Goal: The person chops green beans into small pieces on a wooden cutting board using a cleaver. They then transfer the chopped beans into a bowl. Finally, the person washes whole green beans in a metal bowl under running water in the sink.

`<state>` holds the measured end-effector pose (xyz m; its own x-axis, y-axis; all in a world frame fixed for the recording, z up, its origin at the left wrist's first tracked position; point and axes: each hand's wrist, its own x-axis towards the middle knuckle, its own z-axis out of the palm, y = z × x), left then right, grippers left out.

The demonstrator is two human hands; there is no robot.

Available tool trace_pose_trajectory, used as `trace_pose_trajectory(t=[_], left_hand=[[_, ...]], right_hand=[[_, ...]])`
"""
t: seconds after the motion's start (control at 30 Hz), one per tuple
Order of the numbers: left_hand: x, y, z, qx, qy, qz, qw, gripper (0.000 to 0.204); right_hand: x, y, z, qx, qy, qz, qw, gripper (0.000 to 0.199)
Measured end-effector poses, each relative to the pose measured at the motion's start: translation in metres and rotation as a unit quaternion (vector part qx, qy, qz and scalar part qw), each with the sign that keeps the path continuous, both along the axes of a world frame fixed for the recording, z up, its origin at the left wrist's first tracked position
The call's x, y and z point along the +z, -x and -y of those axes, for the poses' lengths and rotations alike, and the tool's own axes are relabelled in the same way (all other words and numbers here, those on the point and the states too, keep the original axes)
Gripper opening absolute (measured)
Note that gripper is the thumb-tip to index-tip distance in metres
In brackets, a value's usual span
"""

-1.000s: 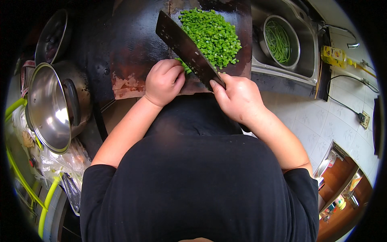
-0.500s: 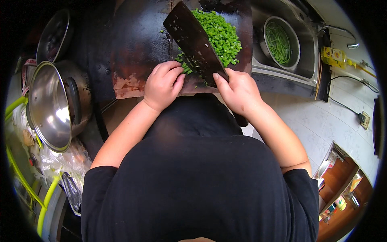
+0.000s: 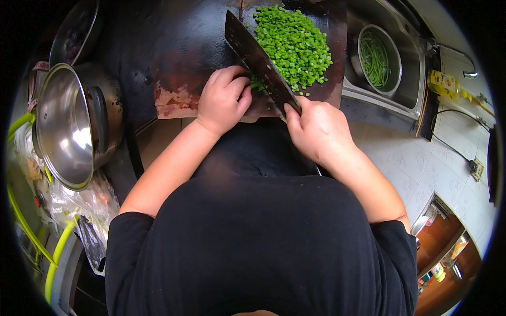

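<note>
My right hand (image 3: pixel 320 126) is closed around the handle of a dark, wide-bladed cleaver (image 3: pixel 261 60), whose blade stands steep on the cutting board (image 3: pixel 182 79). To the left of the blade, my left hand (image 3: pixel 224 100) has its fingers curled down on a few uncut green bean ends (image 3: pixel 256 84), mostly hidden by the fingers and the blade. A heap of finely chopped green beans (image 3: pixel 295 47) lies on the board, right of the cleaver.
At the right, a metal bowl (image 3: pixel 399 79) of long green beans stands in a steel sink (image 3: pixel 419 79). A yellow-labelled bottle (image 3: pixel 443 85) is beside the sink. A steel pot (image 3: pixel 63 131) and plastic bags (image 3: pixel 97 203) are on the left, with a dark pan (image 3: pixel 74 34) behind.
The cleaver has turned from showing its broad side to a steeper, more edge-on pose. My left hand stays curled beside it. The whole view has shifted slightly.
</note>
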<state>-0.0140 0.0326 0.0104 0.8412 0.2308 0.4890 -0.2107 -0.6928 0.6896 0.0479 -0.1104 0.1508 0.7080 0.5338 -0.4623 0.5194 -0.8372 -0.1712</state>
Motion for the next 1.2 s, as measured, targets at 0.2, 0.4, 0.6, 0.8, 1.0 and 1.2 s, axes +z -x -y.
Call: trace_pose_trajectory(t=[0.2,0.4,0.6,0.8,1.0,1.2], left_hand=[[-0.004,0.000,-0.001,-0.008,0.006,0.004,1.000,0.013],[-0.005,0.000,-0.001,-0.013,0.007,0.027,1.000,0.013],[-0.005,0.002,-0.001,-0.009,-0.001,0.026,1.000,0.013],[-0.006,0.001,0.000,-0.024,-0.009,0.013,1.000,0.013],[-0.004,0.002,-0.001,-0.019,0.004,0.035,0.999,0.013],[-0.003,0.007,-0.001,-0.001,0.008,0.019,1.000,0.013]], right_hand=[[-0.015,-0.003,-0.011,-0.014,-0.039,0.018,0.999,0.027],[-0.012,-0.010,0.014,-0.040,-0.103,0.017,0.994,0.026],[-0.004,0.000,0.009,0.007,-0.055,0.015,0.998,0.025],[-0.014,-0.002,-0.009,0.004,-0.019,0.018,1.000,0.026],[-0.020,-0.017,0.017,-0.070,-0.087,-0.012,0.994,0.029],[0.002,-0.003,0.015,-0.018,-0.085,-0.003,0.996,0.026]])
